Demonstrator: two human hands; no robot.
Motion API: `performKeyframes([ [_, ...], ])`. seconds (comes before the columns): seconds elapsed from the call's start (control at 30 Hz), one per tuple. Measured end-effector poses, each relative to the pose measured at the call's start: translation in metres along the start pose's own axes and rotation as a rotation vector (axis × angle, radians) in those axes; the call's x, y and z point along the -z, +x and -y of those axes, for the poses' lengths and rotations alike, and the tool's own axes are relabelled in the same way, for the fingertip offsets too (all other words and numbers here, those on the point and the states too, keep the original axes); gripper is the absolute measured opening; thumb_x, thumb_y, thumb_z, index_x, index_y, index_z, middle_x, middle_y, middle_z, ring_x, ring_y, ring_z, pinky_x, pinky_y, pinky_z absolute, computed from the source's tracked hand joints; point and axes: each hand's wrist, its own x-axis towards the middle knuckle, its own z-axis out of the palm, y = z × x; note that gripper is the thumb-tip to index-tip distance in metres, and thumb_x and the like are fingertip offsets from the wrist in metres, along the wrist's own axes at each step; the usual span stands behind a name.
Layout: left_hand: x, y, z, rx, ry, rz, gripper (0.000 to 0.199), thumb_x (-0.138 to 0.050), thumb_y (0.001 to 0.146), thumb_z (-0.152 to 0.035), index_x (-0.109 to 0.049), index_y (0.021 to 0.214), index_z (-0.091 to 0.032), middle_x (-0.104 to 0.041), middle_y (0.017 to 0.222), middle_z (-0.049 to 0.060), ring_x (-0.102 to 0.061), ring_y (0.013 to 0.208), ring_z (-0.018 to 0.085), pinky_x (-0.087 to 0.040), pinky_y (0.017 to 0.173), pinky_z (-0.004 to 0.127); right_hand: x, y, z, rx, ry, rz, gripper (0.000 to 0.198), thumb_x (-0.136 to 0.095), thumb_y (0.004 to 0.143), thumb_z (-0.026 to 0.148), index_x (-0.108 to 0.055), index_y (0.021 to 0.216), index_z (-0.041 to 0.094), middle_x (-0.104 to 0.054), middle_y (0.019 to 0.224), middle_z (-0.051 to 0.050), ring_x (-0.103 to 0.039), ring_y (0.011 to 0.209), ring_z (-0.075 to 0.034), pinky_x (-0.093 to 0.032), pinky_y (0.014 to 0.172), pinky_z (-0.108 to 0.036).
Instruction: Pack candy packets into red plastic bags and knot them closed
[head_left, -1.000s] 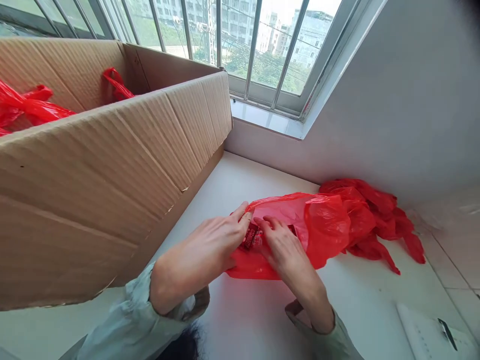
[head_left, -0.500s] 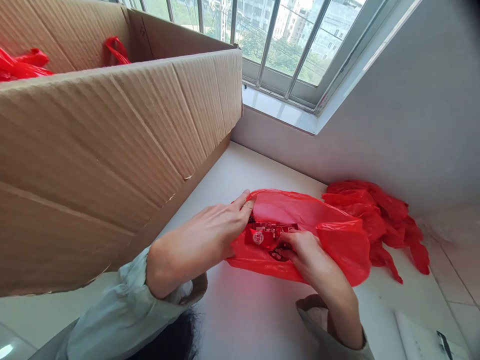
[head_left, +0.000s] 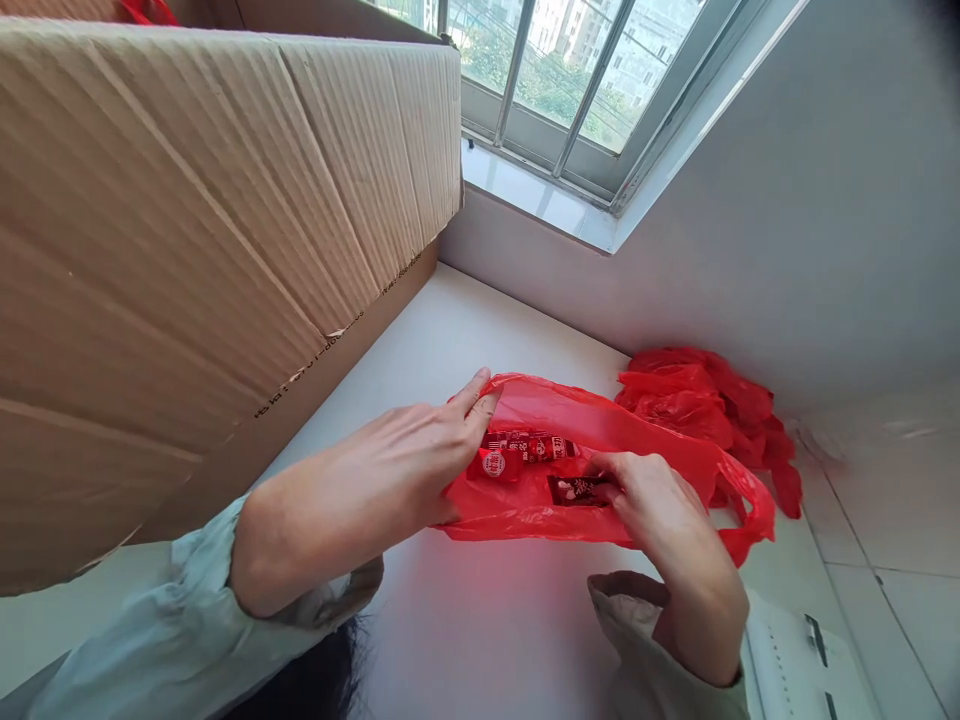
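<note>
Both hands hold the red bag [head_left: 600,440] open — left hand [head_left: 405,465] pinching its rim, right hand [head_left: 652,500] fingers clamped on a dark packet [head_left: 574,489] lying crosswise inside.

Open red plastic bag [head_left: 600,440] on table

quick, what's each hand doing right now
Left hand: closed on the rim of the red bag, holding it open.
Right hand: closed, pinching a dark packet in the bag.
</note>
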Motion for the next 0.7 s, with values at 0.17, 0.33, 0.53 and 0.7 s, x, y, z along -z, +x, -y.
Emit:
performKeyframes([
  [0.17,-0.001,0.001,0.0,0.001,-0.017,0.081,0.084,-0.042,0.077,-0.001,-0.017,0.154,-0.022,-0.021,0.162,0.003,-0.029,0.145,0.018,-0.039,0.109,0.027,0.001,0.001,0.009,-0.018,-0.041,0.086,0.035,-0.044,0.081,0.014,-0.071,0.094,0.031,-0.067,0.069,-0.001,-0.059,0.057,-0.016,-0.039,0.049,-0.024],
  [0.33,-0.001,0.004,0.0,0.038,-0.036,0.145,0.078,-0.047,0.078,0.002,-0.026,0.15,-0.017,-0.017,0.162,0.006,-0.019,0.148,0.017,-0.035,0.113,0.029,-0.006,0.021,0.015,0.209,-0.117,0.212,0.03,-0.045,0.08,0.011,-0.07,0.083,0.028,-0.066,0.069,0.0,-0.059,0.061,-0.016,-0.039,0.055,-0.025],
  [0.53,0.004,0.004,-0.004,0.095,-0.034,0.195,0.076,-0.05,0.082,0.005,-0.026,0.151,-0.016,-0.01,0.162,0.007,-0.018,0.148,0.02,-0.03,0.117,0.03,-0.035,0.031,0.009,0.322,-0.245,0.064,0.023,-0.053,0.081,0.009,-0.066,0.09,0.025,-0.063,0.075,-0.004,-0.054,0.066,-0.018,-0.035,0.058,-0.028],
  [0.7,0.008,0.006,-0.008,0.111,0.022,0.249,0.071,-0.046,0.084,0.008,-0.028,0.15,-0.011,-0.009,0.161,0.01,-0.013,0.149,0.018,-0.03,0.116,0.031,-0.049,0.03,0.035,0.433,-0.209,0.14,0.021,-0.049,0.091,0.014,-0.061,0.104,0.024,-0.06,0.1,-0.007,-0.055,0.09,-0.021,-0.04,0.068,-0.028],
])
